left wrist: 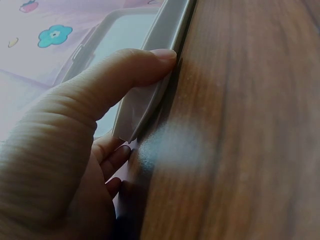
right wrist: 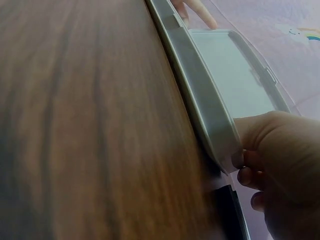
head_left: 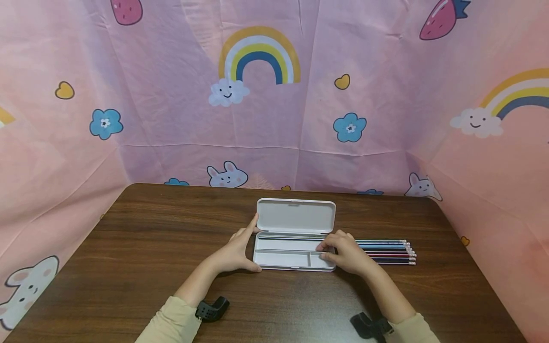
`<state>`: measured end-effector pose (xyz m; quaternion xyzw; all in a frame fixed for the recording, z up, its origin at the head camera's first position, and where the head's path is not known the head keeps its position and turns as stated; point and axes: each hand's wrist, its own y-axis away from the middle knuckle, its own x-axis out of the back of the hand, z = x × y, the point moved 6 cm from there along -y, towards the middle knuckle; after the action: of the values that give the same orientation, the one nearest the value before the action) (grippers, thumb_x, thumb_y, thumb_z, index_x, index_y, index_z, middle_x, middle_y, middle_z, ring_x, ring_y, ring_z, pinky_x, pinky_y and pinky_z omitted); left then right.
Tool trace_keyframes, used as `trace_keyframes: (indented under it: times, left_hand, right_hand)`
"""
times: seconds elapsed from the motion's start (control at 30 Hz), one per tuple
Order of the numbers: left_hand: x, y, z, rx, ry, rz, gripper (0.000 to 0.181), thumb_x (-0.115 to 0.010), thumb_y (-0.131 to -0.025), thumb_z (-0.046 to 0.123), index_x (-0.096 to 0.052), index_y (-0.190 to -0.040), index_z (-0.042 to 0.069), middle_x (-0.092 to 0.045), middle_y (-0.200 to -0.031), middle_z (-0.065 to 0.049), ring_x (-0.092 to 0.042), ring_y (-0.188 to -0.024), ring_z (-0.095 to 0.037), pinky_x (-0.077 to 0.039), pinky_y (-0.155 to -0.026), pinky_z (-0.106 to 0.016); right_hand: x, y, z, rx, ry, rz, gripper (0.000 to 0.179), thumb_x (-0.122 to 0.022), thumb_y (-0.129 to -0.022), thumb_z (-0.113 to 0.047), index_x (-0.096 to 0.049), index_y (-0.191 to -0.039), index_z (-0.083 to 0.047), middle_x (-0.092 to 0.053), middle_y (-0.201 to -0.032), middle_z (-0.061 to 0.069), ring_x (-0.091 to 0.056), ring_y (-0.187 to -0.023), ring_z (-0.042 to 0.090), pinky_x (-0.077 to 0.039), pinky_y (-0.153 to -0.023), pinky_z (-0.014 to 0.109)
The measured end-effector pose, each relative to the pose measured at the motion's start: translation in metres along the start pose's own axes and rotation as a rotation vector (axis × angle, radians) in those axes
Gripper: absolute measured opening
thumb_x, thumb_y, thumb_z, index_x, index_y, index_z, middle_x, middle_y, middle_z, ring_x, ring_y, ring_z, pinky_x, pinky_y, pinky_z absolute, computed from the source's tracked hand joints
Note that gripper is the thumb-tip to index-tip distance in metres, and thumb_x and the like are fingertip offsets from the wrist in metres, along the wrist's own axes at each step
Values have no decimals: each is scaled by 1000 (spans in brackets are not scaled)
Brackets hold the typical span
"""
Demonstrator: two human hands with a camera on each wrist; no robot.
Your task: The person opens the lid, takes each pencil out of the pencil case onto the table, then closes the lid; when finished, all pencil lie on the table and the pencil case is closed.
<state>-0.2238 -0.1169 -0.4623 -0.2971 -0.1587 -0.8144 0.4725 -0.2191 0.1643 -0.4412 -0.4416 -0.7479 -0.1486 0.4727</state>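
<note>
A white pencil case (head_left: 280, 259) lies open on the table, its lid (head_left: 296, 215) raised at the back. Dark, thin pencils (head_left: 291, 237) lie along the back of its tray. My left hand (head_left: 233, 252) holds the case's left end, thumb at the front corner and fingers farther back. My right hand (head_left: 347, 252) reaches over the right end, thumb and index finger apart inside the tray, with nothing visible between them. In the right wrist view the case wall (right wrist: 210, 100) hides the thumb tip. Several pencils (head_left: 386, 250) with white-tipped ends lie right of the case, partly behind that hand.
The brown wooden table (head_left: 171, 224) extends around the case. Cloth printed with rainbows and flowers (head_left: 349, 127) hangs at the back and both sides. A black wrist device (head_left: 212, 309) is on the left forearm, another black device (head_left: 371, 327) on the right.
</note>
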Motion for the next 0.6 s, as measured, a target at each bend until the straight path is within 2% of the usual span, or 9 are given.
trace_keyframes:
  times: [0.17, 0.43, 0.6]
  left_hand:
    - [0, 0, 1, 1, 2, -2, 136, -91, -60, 29, 8, -154, 31, -40, -140, 1, -25, -134, -26, -15, -105, -59]
    - [0, 0, 1, 0, -1, -5, 137, -92, -60, 29, 8, -153, 32, -40, -140, 2, -25, -134, -25, -15, -105, -58]
    - [0, 1, 0, 3, -3, -8, 136, -91, -61, 29, 9, -153, 33, -40, -140, 2, -25, -134, -25, -16, -105, -58]
  right_hand:
    - [1, 0, -1, -17, -11, 10, 11, -77, -80, -19, -72, -90, -20, -65, -87, -15, -45, -78, 8, -31, -74, 36]
    - [2, 1, 2, -86, -118, 1, 12, -77, -79, -17, -72, -90, -19, -59, -81, -17, -42, -77, 9, -28, -76, 37]
    - [4, 0, 1, -87, -134, -7, 12, -76, -80, -13, -71, -89, -18, -58, -79, -16, -42, -77, 11, -27, -76, 37]
